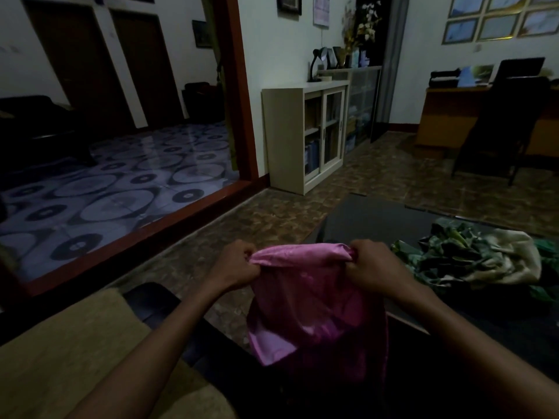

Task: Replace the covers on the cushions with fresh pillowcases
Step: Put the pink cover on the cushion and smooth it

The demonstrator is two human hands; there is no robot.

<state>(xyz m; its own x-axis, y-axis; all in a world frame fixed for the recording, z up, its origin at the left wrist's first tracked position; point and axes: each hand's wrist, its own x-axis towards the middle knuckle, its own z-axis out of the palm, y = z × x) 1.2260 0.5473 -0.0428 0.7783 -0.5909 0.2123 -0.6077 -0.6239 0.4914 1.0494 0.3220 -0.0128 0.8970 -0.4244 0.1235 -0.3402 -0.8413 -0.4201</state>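
Note:
A shiny pink pillowcase (308, 300) hangs in front of me, stretched between both hands at its top edge. My left hand (237, 266) grips the left top corner with curled fingers. My right hand (370, 264) grips the right top corner the same way. The cloth droops down toward my lap, its lower end lost in the dark. A crumpled heap of green patterned and beige fabric (475, 255) lies on the dark table (363, 219) to the right of my right hand. No cushion shows clearly in the head view.
A beige sofa seat (75, 352) lies at lower left with a dark armrest (157, 300) beside it. A cream cabinet (305, 137) stands ahead by the wall. A dark chair (499, 125) and wooden desk (438, 116) are at far right. A raised red-brown step (169, 225) borders the patterned floor on the left.

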